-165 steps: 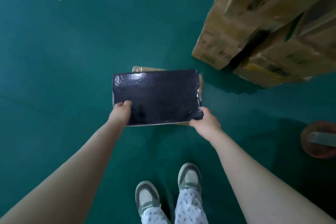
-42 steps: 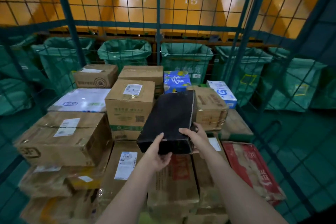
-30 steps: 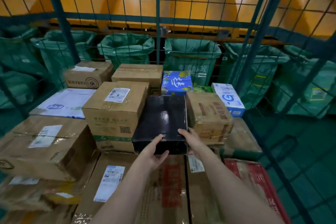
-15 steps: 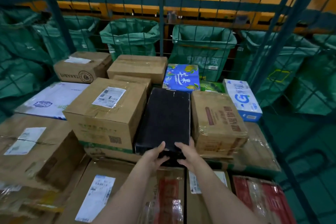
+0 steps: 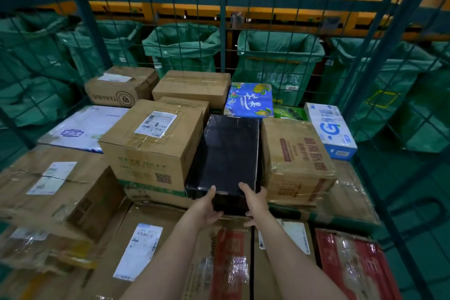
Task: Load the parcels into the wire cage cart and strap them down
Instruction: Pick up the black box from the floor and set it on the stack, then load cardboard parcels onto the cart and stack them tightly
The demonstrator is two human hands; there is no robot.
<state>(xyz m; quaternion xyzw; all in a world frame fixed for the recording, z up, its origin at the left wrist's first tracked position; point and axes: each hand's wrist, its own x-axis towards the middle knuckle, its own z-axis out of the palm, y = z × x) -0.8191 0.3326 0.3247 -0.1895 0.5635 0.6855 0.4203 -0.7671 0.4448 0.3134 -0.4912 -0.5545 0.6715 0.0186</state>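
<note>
While the black parcel (image 5: 230, 153) lies flat inside the wire cage cart (image 5: 222, 31), wedged between the labelled carton (image 5: 155, 143) and the taped carton (image 5: 294, 161), we hold its near end. Our left hand (image 5: 207, 207) and right hand (image 5: 255, 202) each pinch it, thumb on top, fingers beneath. Green mail sacks (image 5: 277, 56) stand beyond the mesh.
</note>
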